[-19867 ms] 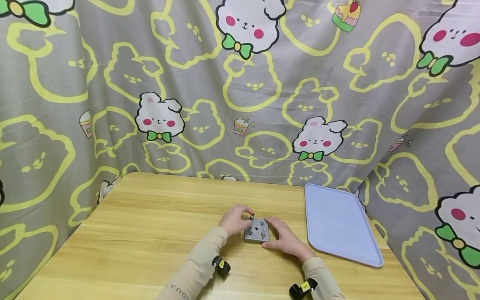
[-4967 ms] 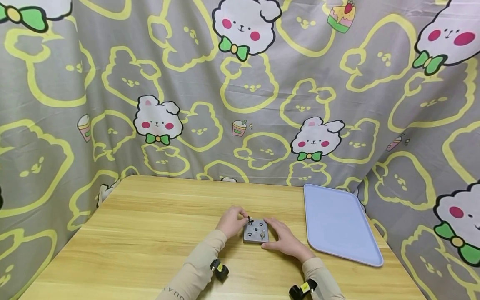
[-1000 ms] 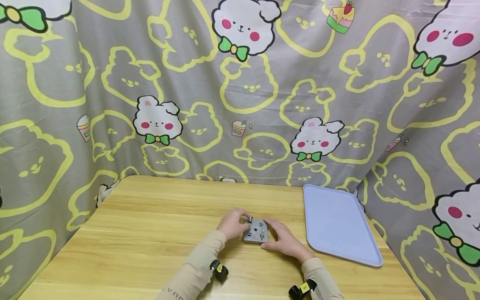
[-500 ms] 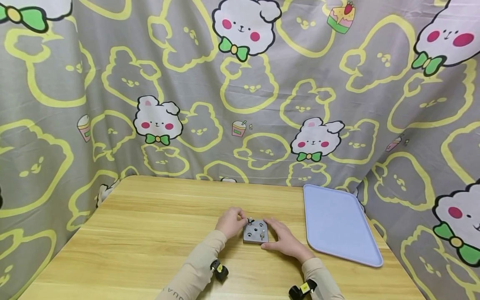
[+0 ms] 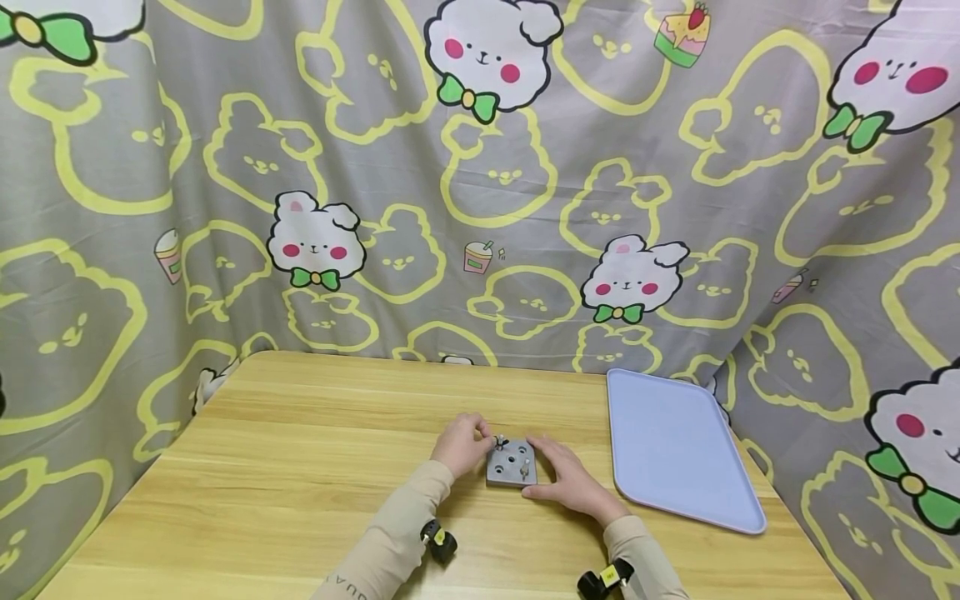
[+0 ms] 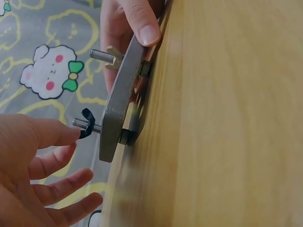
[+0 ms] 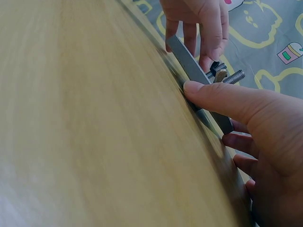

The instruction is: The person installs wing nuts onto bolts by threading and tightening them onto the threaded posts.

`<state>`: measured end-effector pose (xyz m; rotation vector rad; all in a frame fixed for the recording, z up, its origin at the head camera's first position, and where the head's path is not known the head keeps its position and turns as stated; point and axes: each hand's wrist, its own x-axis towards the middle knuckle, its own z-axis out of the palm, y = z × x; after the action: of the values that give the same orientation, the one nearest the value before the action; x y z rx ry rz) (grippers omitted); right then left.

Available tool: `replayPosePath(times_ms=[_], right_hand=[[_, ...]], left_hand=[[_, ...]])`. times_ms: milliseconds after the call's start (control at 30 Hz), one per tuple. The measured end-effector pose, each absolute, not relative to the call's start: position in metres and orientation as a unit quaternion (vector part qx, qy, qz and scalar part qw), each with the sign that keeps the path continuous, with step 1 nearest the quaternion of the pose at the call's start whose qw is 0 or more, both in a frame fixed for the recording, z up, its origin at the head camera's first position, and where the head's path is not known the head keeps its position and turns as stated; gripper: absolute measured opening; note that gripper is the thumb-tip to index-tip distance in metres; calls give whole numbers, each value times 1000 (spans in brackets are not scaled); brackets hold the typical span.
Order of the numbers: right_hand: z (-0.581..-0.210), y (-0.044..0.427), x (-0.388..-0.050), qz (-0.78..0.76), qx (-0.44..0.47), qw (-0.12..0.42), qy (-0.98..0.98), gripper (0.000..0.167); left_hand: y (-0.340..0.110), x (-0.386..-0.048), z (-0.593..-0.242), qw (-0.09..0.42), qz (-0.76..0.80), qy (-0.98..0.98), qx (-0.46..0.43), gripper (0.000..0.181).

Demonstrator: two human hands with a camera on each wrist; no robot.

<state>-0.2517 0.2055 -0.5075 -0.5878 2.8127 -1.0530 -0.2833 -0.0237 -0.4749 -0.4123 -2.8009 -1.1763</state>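
Note:
A grey metal plate (image 5: pixel 512 473) with several holes lies a little above the table, on bolt heads seen under it in the left wrist view. Two bolts stand up through it. On the far-left bolt sits a black wing nut (image 6: pixel 87 124), pinched at one wing by my left hand's (image 5: pixel 462 444) thumb and index finger; the other left fingers are spread apart. A brass-coloured wing nut (image 6: pixel 113 57) is on the near-right bolt (image 6: pixel 101 56). My right hand (image 5: pixel 573 483) grips the plate, thumb on its near edge and fingers along the right side.
A pale blue tray (image 5: pixel 678 450) lies on the right part of the wooden table (image 5: pixel 315 467). Behind the table hangs a patterned grey curtain (image 5: pixel 420 317). Each wrist bears a black camera, the left one (image 5: pixel 439 540) close above the table.
One second ago my left fingers reached over the black wing nut; now they are drawn back to its left side, and its wings show. The right hand and plate stay put.

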Motion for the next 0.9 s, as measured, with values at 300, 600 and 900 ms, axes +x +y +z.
replayPosePath(times_ms=[300,600,900], right_hand=[[-507,205,-252,-349,-189,41,917,90],[-509,205,-254,-349,-194,37,916,90],[-510,206,-253,-349,-198,37,915,90]], left_hand=[[-22,-282,-475,10,-382,-908,-172,16],[-23,-283,-475,16,-379,-911,-164,14],[-24,-283,-474,54,-358,-921,-144,12]])
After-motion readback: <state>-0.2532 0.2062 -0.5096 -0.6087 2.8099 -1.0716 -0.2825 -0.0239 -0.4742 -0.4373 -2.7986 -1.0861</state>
